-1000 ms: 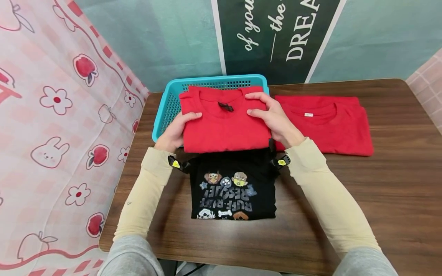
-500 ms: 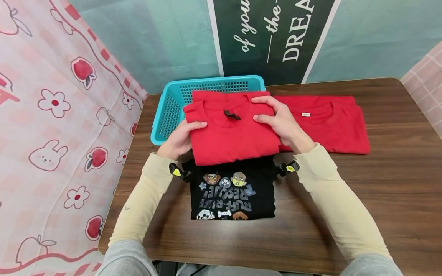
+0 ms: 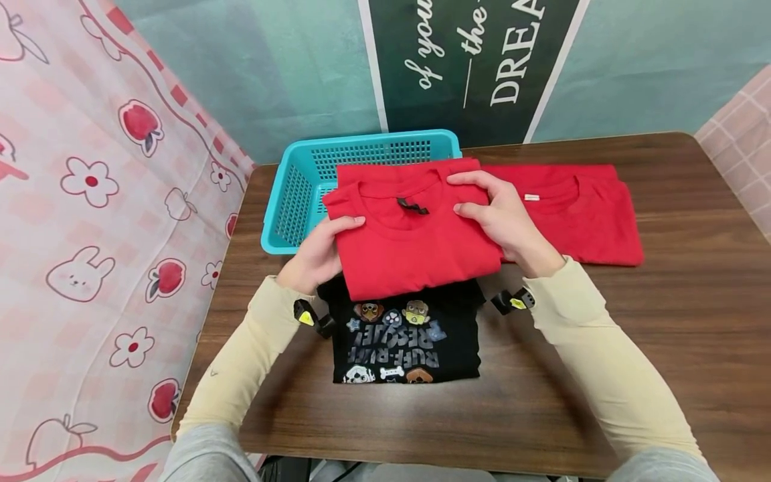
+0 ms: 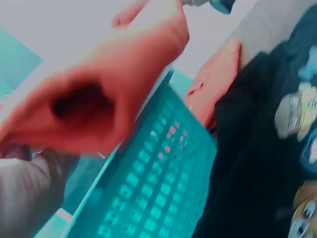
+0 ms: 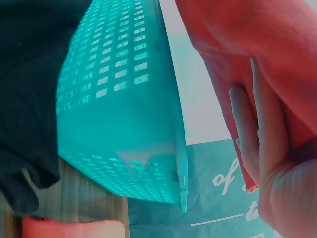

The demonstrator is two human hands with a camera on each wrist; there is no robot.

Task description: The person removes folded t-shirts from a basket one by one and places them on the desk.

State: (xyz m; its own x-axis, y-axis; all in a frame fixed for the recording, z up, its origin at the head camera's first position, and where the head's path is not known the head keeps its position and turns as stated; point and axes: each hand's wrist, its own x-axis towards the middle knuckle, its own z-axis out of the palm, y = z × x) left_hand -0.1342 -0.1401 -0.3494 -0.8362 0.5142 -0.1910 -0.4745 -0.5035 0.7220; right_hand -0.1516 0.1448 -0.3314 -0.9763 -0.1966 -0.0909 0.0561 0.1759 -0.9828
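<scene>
A folded red T-shirt [image 3: 415,248] with a dark neck label is held up between both hands, tilted, in the head view. My left hand [image 3: 316,254] grips its left edge, thumb on top. On the opposite edge my right hand [image 3: 506,217] holds it, thumb and index finger above; in the right wrist view other fingers [image 5: 270,124] lie beneath the cloth. The shirt covers the near edge of a blue plastic basket [image 3: 295,201] and the top of a folded black T-shirt [image 3: 403,355] with printed cartoon dogs.
Another folded red T-shirt [image 3: 596,227] with a white label lies on the wooden table [image 3: 693,335], right of the basket. A teal backdrop [image 3: 259,73] with lettering rises behind the table. On the left hangs a pink patterned curtain [image 3: 108,221].
Both hands have drawn the held red T-shirt toward the person and slightly right, away from over the basket. More of the basket's inside shows now.
</scene>
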